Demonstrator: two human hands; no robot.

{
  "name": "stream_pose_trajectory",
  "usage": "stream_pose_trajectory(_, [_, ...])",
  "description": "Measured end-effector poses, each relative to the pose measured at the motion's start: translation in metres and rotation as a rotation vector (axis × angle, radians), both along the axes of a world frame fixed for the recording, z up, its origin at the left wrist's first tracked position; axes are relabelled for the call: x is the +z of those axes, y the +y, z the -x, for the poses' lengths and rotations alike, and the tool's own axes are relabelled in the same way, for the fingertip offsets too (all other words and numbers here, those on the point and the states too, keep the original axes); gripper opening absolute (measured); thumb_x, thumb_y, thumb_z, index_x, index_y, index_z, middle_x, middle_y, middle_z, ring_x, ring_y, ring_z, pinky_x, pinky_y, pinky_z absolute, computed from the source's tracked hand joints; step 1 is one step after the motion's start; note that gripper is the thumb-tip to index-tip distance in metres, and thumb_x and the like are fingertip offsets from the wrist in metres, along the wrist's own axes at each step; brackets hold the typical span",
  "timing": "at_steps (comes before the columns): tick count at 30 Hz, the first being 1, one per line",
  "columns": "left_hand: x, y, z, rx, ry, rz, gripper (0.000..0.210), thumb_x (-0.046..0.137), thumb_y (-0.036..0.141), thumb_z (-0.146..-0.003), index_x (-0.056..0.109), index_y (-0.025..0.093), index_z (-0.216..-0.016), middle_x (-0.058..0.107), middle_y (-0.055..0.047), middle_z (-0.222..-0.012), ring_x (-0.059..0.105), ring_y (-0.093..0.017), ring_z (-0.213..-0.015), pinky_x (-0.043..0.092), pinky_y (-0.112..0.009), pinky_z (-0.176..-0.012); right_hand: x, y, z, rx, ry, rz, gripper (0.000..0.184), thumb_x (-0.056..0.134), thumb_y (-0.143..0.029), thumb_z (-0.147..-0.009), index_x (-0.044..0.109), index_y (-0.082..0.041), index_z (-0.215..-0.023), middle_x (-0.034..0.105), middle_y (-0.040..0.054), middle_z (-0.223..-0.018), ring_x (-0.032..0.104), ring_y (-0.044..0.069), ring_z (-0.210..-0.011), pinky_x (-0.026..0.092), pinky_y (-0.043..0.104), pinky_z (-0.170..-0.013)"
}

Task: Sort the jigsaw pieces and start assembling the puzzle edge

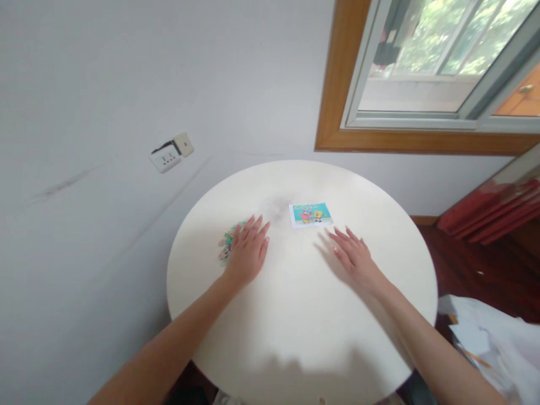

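Observation:
My left hand (pixel 248 250) is stretched out palm down, its fingers a little apart, beside and partly over a small pile of colourful jigsaw puzzle pieces (pixel 225 245). Part of that pile is hidden behind the hand. My right hand (pixel 353 256) hovers low over the table's right half with its fingers extended and holds nothing; its shadow falls to the left. Just beyond its fingertips lies a flat picture card (pixel 312 215), turquoise with a white border, showing a pink and a yellow cartoon figure.
The round white table (pixel 287 315) stands close to the wall, where a socket (pixel 166 158) is mounted at the left. A wood-framed window (pixel 422 140) is at the upper right. Red curtain cloth (pixel 493 208) and a white plastic bag (pixel 498 343) are right of the table.

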State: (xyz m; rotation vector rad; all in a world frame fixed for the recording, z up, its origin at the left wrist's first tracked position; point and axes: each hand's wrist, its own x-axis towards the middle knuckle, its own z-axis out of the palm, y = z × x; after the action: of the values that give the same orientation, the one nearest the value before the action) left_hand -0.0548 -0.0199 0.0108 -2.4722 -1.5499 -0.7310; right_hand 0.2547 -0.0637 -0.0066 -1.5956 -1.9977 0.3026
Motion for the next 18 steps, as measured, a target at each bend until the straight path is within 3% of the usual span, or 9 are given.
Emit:
stream_pose_trajectory(2, [-0.003, -0.013, -0.023, -0.057, -0.003, 0.069, 0.044, 0.033, 0.030, -0.100, 0.047, 0.019, -0.141, 0.041, -0.011, -0.152, 0.031, -0.028, -0.144, 0.026, -0.054, -0.117, -0.004, -0.008, 0.006, -0.049, -0.150, -0.020, 0.047, 0.035, -0.047, -0.099, 0.052, -0.028, -0.139, 0.036, 0.0082, -0.156, 0.021, 0.037, -0.147, 0.017, 0.073, -0.110])
stream_pose_trajectory(4, [-0.009, -0.025, -0.042, -0.085, 0.034, 0.127, 0.047, 0.035, 0.034, -0.100, 0.044, 0.019, -0.144, 0.038, -0.011, -0.154, 0.028, -0.029, -0.145, 0.028, -0.053, -0.117, -0.012, -0.017, 0.013, -0.080, -0.243, -0.058, 0.052, 0.039, -0.050, -0.098, 0.048, -0.026, -0.143, 0.028, 0.0118, -0.158, 0.018, 0.039, -0.147, 0.017, 0.074, -0.108])
stream_pose_trajectory(7, [-0.021, -0.035, -0.058, -0.060, 0.087, 0.149, 0.049, 0.039, 0.040, -0.099, 0.045, 0.021, -0.143, 0.032, -0.010, -0.157, 0.025, -0.030, -0.146, 0.024, -0.054, -0.118, -0.021, -0.025, 0.020, -0.090, -0.341, -0.069, 0.062, 0.040, -0.056, -0.096, 0.043, -0.022, -0.147, 0.028, 0.0172, -0.157, 0.022, 0.039, -0.146, 0.018, 0.072, -0.109])
stream_pose_trajectory(12, [-0.026, -0.038, -0.060, 0.035, 0.126, 0.188, 0.050, 0.037, 0.048, -0.099, 0.046, 0.028, -0.143, 0.036, -0.007, -0.156, 0.027, -0.028, -0.146, 0.019, -0.055, -0.119, -0.022, -0.028, 0.024, -0.115, -0.457, -0.051, 0.064, 0.036, -0.059, -0.096, 0.041, -0.021, -0.148, 0.027, 0.0158, -0.158, 0.023, 0.036, -0.146, 0.019, 0.065, -0.112])
stream_pose_trajectory(18, [-0.026, -0.036, -0.060, 0.036, 0.133, 0.187, 0.049, 0.038, 0.048, -0.098, 0.048, 0.029, -0.142, 0.038, -0.006, -0.155, 0.030, -0.029, -0.145, 0.020, -0.054, -0.119, -0.022, -0.027, 0.024, -0.120, -0.483, -0.060, 0.062, 0.036, -0.057, -0.097, 0.042, -0.022, -0.147, 0.026, 0.0142, -0.158, 0.024, 0.035, -0.146, 0.021, 0.063, -0.112])
